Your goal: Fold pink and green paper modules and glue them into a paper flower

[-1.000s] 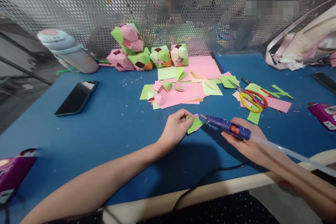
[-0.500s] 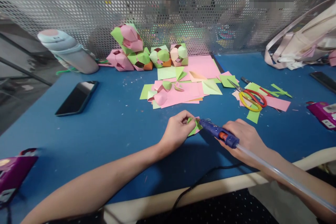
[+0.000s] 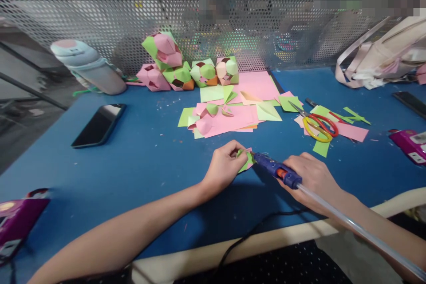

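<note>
Pinched between the fingers of my left hand [image 3: 226, 163] is a small green and pink piece of paper [image 3: 246, 164], just above the blue table. My right hand [image 3: 309, 177] is wrapped round a dark blue hot glue gun [image 3: 274, 168], whose tip is at the paper's upper right edge. A long clear glue stick [image 3: 353, 222] runs out of the gun's back over my right forearm. Fingers hide part of the paper, and whether the tip touches it I cannot tell. Beyond my hands lie pink and green paper sheets [image 3: 233, 120] with small folded pieces on them.
Folded paper cubes [image 3: 179, 75] stand against the perforated metal panel [image 3: 133, 17]. Scissors [image 3: 319, 126] rest on paper scraps at right. A phone [image 3: 100, 126] and a bottle [image 3: 93, 69] are at left, purple devices [image 3: 411, 144] at both sides, a bag [image 3: 382, 57] at back right. A black cable [image 3: 256, 230] crosses the near edge.
Almost nothing differs. Both hands keep their hold on the paper and the glue gun, and the view has shifted very slightly.
</note>
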Tool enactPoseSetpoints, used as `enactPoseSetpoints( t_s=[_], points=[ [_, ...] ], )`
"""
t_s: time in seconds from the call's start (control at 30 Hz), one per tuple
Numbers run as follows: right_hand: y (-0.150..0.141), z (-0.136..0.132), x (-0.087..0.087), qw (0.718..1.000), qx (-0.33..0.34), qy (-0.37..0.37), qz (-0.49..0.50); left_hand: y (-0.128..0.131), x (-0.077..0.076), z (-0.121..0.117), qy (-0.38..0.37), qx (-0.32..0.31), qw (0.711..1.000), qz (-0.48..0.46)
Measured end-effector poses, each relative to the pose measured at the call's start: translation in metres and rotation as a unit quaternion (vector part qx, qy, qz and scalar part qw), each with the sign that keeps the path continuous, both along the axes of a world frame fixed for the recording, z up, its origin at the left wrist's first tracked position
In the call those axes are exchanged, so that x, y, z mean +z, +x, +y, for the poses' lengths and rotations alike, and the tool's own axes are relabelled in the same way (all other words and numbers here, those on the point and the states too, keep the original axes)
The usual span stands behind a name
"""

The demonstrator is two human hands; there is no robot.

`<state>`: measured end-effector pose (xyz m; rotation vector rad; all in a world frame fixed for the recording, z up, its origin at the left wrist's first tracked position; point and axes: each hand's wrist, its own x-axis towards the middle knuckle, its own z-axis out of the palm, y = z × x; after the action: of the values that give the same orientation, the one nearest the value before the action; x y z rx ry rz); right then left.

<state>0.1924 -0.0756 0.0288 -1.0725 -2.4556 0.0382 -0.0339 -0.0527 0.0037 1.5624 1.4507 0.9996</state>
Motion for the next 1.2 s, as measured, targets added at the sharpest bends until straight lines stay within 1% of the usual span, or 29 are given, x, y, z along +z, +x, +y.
enactPoseSetpoints(
  t_s=[0.13, 0.33, 0.53, 0.7, 0.83, 0.93, 1.0, 1.1, 1.13, 1.2],
  points=[
    [-0.001, 0.0, 0.0, 1.0, 0.003, 0.005, 0.015, 0.001, 0.0, -0.001, 0.002, -0.002, 1.0, -0.001],
    [-0.001, -0.001, 0.001, 1.0, -0.007, 0.004, 0.003, -0.001, 0.0, 0.0, -0.005, 0.006, 1.0, -0.012],
    [-0.003, -0.003, 0.006, 1.0, -0.012, 0.007, 0.003, -0.001, 0.0, -0.001, 0.022, 0.005, 1.0, 0.005],
    [-0.003, -0.002, 0.005, 1.0, -0.011, -0.002, 0.004, -0.001, 0.001, -0.001, 0.046, -0.002, 0.998, 0.031],
    [-0.002, -0.003, 0.005, 0.999, -0.035, -0.004, -0.019, -0.001, 0.004, -0.001, 0.071, 0.012, 0.997, 0.031],
    [0.0, -0.004, 0.008, 0.998, -0.061, -0.028, -0.019, -0.002, 0.005, 0.001, 0.075, 0.036, 0.996, 0.024],
    [0.001, -0.003, 0.009, 0.992, -0.105, -0.063, 0.001, -0.002, 0.005, 0.001, 0.054, 0.047, 0.997, -0.001],
    [0.003, 0.008, 0.005, 0.975, -0.186, -0.114, 0.044, 0.0, 0.006, 0.0, -0.012, 0.052, 0.995, -0.089],
    [0.005, 0.014, 0.002, 0.969, -0.204, -0.128, 0.054, 0.002, 0.007, -0.001, -0.036, 0.048, 0.99, -0.126],
    [0.008, 0.027, -0.005, 0.962, -0.219, -0.152, 0.06, 0.005, 0.007, -0.003, -0.076, 0.037, 0.978, -0.191]
  ],
)
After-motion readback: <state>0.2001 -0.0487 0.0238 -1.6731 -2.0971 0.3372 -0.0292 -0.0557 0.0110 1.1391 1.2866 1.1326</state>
